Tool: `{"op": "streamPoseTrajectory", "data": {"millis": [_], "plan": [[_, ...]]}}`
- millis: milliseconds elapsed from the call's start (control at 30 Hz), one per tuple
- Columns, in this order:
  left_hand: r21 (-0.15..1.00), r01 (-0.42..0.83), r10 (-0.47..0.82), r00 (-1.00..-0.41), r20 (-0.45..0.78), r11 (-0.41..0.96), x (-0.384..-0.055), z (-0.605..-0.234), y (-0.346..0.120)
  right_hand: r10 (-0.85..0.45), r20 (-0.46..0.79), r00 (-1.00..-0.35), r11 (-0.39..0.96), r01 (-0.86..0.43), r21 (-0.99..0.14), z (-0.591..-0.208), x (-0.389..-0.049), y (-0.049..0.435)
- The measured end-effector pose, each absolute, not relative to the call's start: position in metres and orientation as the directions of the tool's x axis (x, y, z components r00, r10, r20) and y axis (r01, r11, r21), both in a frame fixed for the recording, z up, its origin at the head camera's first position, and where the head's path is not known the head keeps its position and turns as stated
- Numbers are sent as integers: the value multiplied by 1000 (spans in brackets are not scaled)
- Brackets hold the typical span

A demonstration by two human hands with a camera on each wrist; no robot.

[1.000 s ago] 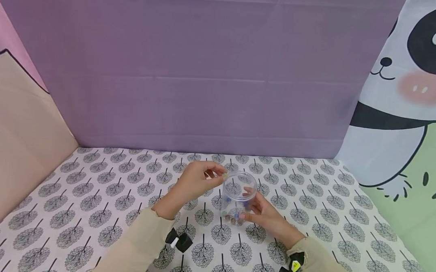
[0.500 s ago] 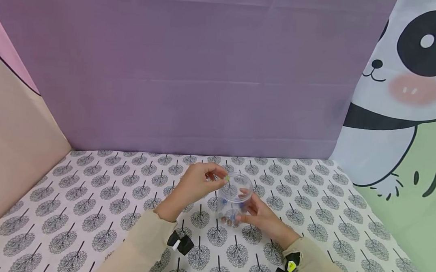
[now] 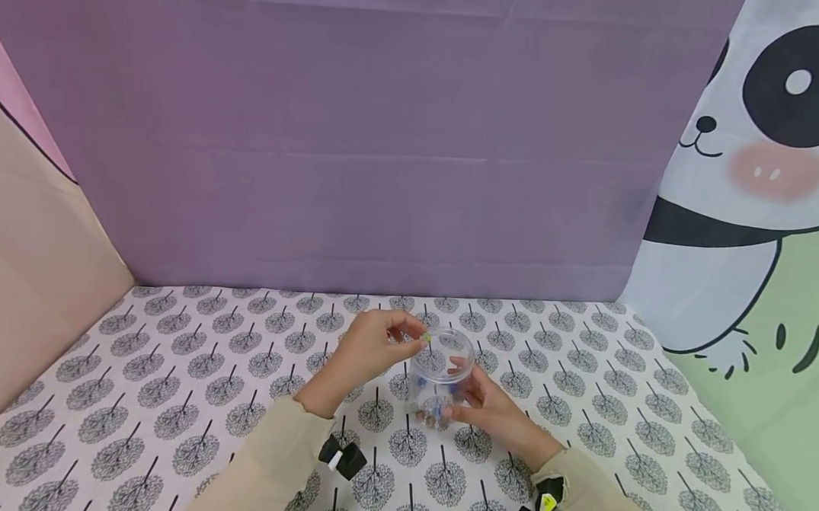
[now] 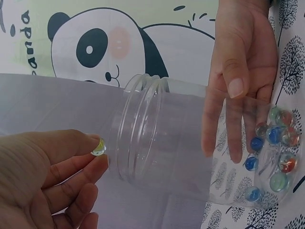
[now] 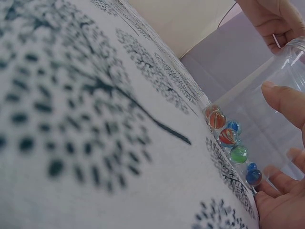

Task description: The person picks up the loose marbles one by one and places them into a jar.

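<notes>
A clear plastic jar (image 3: 443, 371) with a threaded, lidless mouth stands on the patterned cloth. Several glass marbles (image 4: 287, 162) in blue, green and orange lie on its bottom. My right hand (image 3: 498, 416) wraps around the jar's lower right side, thumb in front and fingers behind. Just outside the jar's rim, my left hand (image 3: 378, 347) pinches a yellow-green marble (image 4: 98, 147) between thumb and forefinger. That hand's other fingers are loosely curled. In the right wrist view, the marbles (image 5: 239, 154) show through the jar wall, while the left hand's marble is hidden.
White cloth (image 3: 204, 399) with a black tree print covers the table. A plain purple curtain (image 3: 387, 132) hangs along the back. To the right is a panel with a printed panda (image 3: 724, 284); a beige and pink panel (image 3: 31, 269) stands at the left.
Hands and jar shift slightly left in the head view, along with the whole background. The left hand keeps its pinch on the marble by the rim, and the right hand stays on the jar.
</notes>
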State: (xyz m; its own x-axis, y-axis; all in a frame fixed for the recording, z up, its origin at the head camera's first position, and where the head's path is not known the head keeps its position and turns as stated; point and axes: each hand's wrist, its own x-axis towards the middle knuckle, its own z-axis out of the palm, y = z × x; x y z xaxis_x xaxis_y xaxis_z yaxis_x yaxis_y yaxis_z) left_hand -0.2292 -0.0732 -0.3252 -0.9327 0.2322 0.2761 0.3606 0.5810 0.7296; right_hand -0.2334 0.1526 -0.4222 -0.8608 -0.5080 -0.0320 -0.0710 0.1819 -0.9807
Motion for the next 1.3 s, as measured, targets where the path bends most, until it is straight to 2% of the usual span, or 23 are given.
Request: {"op": "streamPoseTrajectory", "data": {"millis": [1067,1300], "plan": [[704,388,209,-920,330,595,-230,-319,-84,-515,-10,-857,181,-98,-979,-422,-240,151],[696,358,184,-931,314,622,-227,-321,-91,-504,-17,-864,192,-92,-977,-421,-238,150]]}}
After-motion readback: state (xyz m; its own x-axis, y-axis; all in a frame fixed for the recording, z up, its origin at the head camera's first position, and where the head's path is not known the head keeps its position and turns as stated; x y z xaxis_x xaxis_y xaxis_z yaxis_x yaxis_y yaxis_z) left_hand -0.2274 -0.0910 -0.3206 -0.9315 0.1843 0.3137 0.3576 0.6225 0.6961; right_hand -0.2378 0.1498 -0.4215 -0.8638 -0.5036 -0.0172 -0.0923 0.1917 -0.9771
